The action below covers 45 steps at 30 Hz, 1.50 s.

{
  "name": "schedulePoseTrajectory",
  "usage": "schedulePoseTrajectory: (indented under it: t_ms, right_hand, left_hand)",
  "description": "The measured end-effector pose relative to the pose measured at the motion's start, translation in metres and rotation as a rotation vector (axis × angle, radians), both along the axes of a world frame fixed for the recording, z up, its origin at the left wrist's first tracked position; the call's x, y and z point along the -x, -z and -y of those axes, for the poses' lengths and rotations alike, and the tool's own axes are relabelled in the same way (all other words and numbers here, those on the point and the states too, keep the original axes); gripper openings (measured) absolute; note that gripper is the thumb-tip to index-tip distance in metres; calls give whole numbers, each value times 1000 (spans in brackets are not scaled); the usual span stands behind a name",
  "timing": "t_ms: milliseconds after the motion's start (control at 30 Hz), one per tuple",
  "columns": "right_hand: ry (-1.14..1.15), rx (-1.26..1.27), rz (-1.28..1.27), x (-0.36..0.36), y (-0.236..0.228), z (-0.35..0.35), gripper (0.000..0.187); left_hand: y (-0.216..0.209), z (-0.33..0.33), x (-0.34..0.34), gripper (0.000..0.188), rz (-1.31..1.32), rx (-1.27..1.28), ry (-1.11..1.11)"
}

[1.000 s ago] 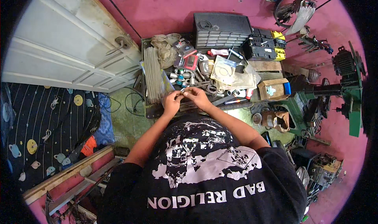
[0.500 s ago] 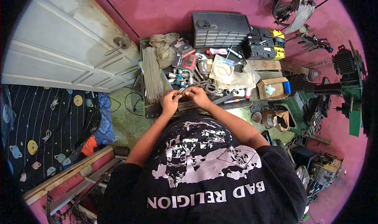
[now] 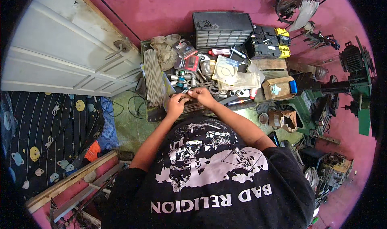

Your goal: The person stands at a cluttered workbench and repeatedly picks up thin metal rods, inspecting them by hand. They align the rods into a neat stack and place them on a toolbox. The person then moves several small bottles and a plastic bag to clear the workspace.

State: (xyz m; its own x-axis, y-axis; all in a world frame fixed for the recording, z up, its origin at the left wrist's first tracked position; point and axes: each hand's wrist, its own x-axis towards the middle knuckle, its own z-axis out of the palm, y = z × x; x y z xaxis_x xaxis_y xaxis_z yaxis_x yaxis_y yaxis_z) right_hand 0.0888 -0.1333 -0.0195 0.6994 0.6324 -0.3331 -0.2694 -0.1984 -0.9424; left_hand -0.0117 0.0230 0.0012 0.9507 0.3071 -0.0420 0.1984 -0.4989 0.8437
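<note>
My left hand (image 3: pixel 176 104) and my right hand (image 3: pixel 202 97) meet over the near edge of a cluttered workbench. Both are closed, fingertips pinched around a small silvery metal piece (image 3: pixel 185 91), too small and too covered to tell its kind. Left of my left hand lies a thick bundle of thin grey rods (image 3: pixel 153 78). Just beyond my fingers sit several metal pipe fittings and sockets (image 3: pixel 193 80), one with a blue part. A flat dark metal bar (image 3: pixel 228 100) is right of my right hand, and more thin rods (image 3: pixel 192 107) lie under my wrists.
At the bench's back stands a black drawer cabinet (image 3: pixel 223 29), beside black and yellow cases (image 3: pixel 266 47). Clear plastic packets (image 3: pixel 225 70) cover the middle. An open cardboard box (image 3: pixel 281 88) sits at the right end. A white door (image 3: pixel 68 47) stands left; a green machine (image 3: pixel 364 112) is far right.
My hands stay together on the small metal piece, with only slight finger movement. The whole view has shifted a little; nothing on the bench has visibly moved.
</note>
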Motion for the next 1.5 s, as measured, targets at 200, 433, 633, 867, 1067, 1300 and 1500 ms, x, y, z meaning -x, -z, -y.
schedulePoseTrajectory:
  t_ms: [200,433,633,867,1067,1300,1500]
  right_hand:
    - [95,-81,-146,-1,-13,14,29]
    - [-66,169,578,-7,-29,39,12]
    - [303,364,523,-16,-16,86,17]
    - [498,471,266,-10,-3,144,24]
    - [604,451,271,6,11,138,19]
    - [630,504,214,10,18,128,19]
    - [471,603,409,28,16,113,25]
  left_hand:
    - [11,2,-3,14,74,96,-5]
    - [8,20,-12,17,133,-64,102]
    - [12,32,-5,16,70,-242,311]
    - [30,36,-2,18,12,-569,526]
    - [41,38,0,15,171,-698,507]
    - [39,41,0,22,129,-809,581]
    - [30,42,0,26,55,-759,542]
